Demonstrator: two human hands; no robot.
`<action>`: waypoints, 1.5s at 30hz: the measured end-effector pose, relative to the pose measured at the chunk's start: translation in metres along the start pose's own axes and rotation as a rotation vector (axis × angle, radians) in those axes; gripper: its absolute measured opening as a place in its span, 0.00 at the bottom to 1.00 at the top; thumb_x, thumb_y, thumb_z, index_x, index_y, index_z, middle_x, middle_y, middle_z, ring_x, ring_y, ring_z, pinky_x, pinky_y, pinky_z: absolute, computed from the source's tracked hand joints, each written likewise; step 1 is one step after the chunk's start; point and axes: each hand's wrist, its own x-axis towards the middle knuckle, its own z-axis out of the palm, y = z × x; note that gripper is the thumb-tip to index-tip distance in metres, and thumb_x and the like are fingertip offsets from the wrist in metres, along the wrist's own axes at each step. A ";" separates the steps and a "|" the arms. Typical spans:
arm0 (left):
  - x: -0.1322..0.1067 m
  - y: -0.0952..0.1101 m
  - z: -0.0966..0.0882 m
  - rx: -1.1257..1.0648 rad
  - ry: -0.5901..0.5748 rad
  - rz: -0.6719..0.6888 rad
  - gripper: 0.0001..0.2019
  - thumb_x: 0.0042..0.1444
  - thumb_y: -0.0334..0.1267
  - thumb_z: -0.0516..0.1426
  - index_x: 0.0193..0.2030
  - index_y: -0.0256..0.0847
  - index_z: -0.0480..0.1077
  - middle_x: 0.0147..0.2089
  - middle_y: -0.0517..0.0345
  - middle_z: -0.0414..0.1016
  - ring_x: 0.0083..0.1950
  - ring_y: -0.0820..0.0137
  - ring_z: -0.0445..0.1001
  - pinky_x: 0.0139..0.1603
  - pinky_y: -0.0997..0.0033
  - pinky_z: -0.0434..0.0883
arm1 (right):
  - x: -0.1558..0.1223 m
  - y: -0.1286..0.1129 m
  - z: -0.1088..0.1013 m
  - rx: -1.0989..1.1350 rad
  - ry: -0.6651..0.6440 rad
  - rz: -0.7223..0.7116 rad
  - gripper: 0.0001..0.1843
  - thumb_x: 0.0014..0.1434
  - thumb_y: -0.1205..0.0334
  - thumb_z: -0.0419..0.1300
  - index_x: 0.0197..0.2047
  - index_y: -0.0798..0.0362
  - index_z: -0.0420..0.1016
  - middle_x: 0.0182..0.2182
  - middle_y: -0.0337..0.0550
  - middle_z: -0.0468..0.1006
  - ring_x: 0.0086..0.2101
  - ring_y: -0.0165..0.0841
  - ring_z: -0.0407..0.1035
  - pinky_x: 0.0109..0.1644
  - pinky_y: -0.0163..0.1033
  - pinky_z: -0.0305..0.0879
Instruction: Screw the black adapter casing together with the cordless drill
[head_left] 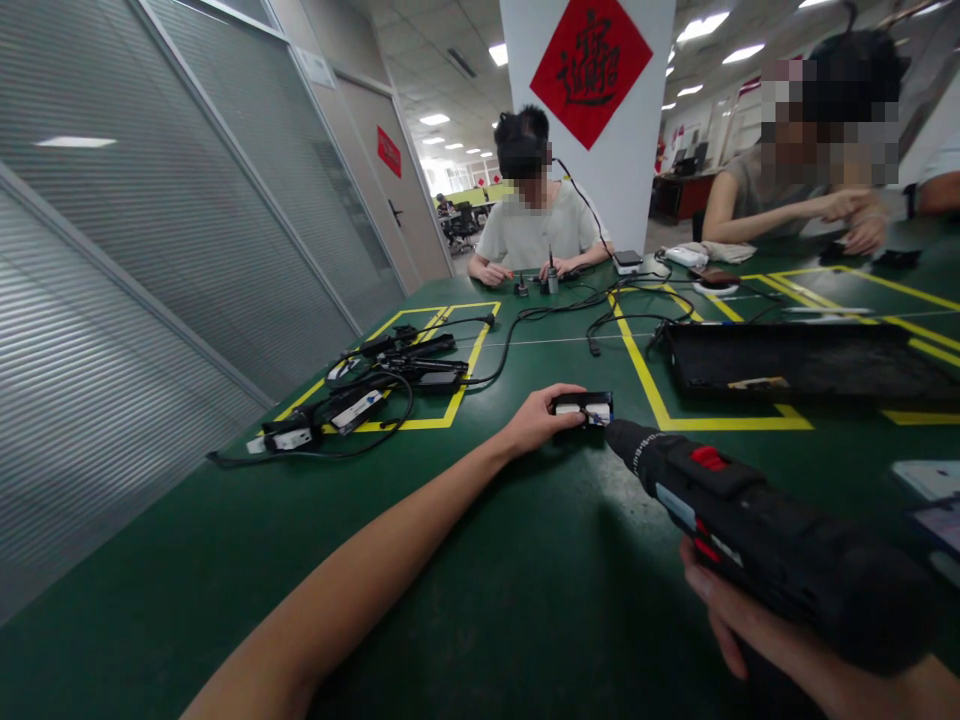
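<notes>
My left hand (538,418) reaches out over the green table (465,560) and pinches a small black box with a white label (583,407), holding it down on the surface. My right hand (757,625) is wrapped round the grip of a black power screwdriver with a red switch (750,525). The tool's tip points at the right end of the small box and touches or nearly touches it.
A pile of black power adapters with cables (367,385) lies inside a yellow-taped square at the left. A black tray (802,360) sits at the right. Cables (600,305) run across the middle. Two other people sit at the far side, one (534,225) opposite, one (810,170) at right.
</notes>
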 end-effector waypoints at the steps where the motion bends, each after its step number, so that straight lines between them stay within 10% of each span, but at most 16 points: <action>1: 0.000 0.001 0.000 0.002 0.001 -0.005 0.26 0.47 0.39 0.60 0.54 0.37 0.62 0.46 0.49 0.72 0.38 0.72 0.72 0.38 0.73 0.68 | 0.001 0.001 0.001 0.018 0.004 -0.018 0.08 0.55 0.55 0.56 0.36 0.48 0.69 0.24 0.37 0.74 0.19 0.30 0.69 0.25 0.37 0.70; 45: -0.001 -0.002 -0.001 -0.022 -0.016 0.001 0.27 0.47 0.39 0.60 0.54 0.36 0.62 0.43 0.51 0.72 0.38 0.73 0.71 0.39 0.73 0.67 | 0.007 0.024 0.007 -0.025 0.005 -0.134 0.10 0.59 0.52 0.51 0.37 0.45 0.68 0.17 0.33 0.71 0.17 0.30 0.68 0.26 0.36 0.69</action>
